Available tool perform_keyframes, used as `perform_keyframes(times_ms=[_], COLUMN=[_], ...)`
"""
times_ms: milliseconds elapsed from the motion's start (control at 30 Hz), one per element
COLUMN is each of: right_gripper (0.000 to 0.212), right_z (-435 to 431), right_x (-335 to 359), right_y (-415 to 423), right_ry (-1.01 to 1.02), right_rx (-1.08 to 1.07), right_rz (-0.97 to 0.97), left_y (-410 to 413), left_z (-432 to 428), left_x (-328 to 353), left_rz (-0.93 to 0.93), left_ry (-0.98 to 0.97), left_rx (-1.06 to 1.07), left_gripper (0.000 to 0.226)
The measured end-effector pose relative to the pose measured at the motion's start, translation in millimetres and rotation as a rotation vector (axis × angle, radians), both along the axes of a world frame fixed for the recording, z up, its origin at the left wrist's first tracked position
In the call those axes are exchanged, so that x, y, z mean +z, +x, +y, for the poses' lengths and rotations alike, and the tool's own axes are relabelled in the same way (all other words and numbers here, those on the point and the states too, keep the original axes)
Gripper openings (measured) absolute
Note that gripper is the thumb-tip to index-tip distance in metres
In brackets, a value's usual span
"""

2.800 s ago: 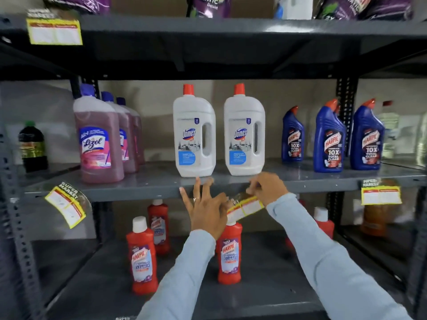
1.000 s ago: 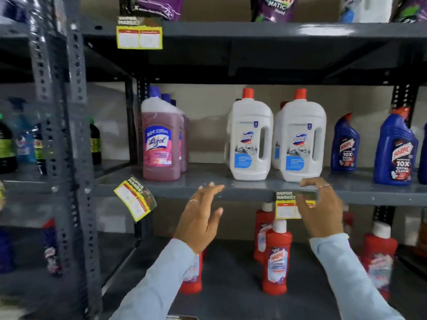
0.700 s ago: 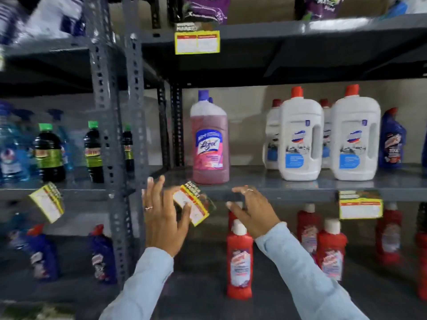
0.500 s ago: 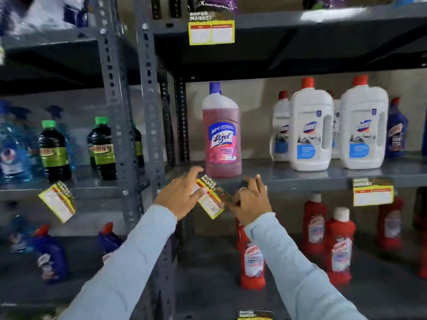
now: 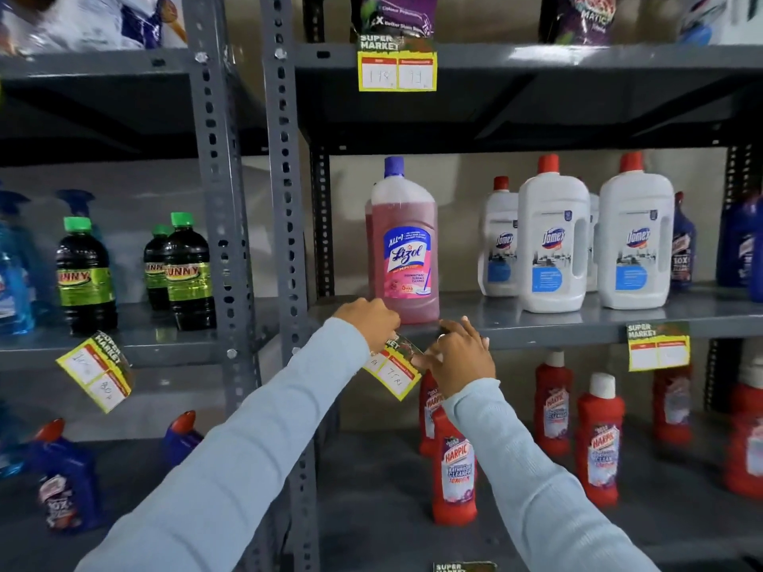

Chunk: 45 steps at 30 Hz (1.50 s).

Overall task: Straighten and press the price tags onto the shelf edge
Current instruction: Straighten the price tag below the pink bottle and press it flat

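Head view: crooked price tag [image 5: 394,375] hangs tilted from the shelf edge [image 5: 536,334] below the pink Lizol bottle [image 5: 406,249]. Left hand [image 5: 367,319] pinches its top corner against the edge; right hand [image 5: 460,355] grips its right side, probably to rotate it level.

Yellow price tag [image 5: 394,375] with red-edged white boxes; pale blue sleeves [image 5: 264,431] — pink Lizol bottle [image 5: 402,241] capped purple, white Domex bottles [image 5: 553,241] capped red — grey shelf [image 5: 557,324].

Both arms wear long pale blue sleeves [image 5: 256,460]; a ring sits on the right hand [image 5: 460,357].
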State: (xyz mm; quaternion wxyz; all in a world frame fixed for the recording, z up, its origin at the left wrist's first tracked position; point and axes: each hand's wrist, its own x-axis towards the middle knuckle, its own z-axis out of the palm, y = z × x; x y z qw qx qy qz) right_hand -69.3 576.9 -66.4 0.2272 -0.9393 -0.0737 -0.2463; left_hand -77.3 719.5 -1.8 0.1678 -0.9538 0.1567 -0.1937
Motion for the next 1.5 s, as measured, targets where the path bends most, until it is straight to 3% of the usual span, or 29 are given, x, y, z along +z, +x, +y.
perform_keyframes(times_ms=[133,267,367,433,600,733,967,1333,1500], right_gripper=[0.034,0.035,0.025,0.019,0.025,0.023,0.03,0.033,0.028], right_z=[-2,-8,-8,-7,-14,-25,-29,-23,-28], right_x=[6,9,-8,-18,-15,2,28,23,29], right_y=[0,5,6,5,8,9,12,13,24], right_ry=[-0.043,0.044,-0.107,-0.256,-0.386,-0.292,0.027,0.176,0.264], right_rx=[0.017,0.053,0.05,-0.005,-0.056,-0.034,0.023,-0.074,-0.067], right_rz=[-0.004,0.061,-0.047,-0.107,-0.132,-0.12,-0.027,-0.091,-0.109], left_y=[-3,-1,0,4,7,8,19,24,27], left_z=[5,22,29,30,28,33,31,31,34], left_x=[-11,-22,-47,-71,-96,-78,-50,-46,-47], left_rz=[-0.039,-0.043,-0.144,-0.235,-0.338,-0.348,-0.307,-0.271,-0.276], left_ry=[-0.027,-0.135,-0.143,-0.234,-0.462,-0.594,-0.621,-0.637,-0.874], left_rx=[-0.031,-0.067,-0.077,-0.071,-0.129,-0.216,-0.198,-0.184,-0.183], left_gripper=[0.02,0.015,0.007,0.012,0.019,0.024,0.033,0.035,0.045])
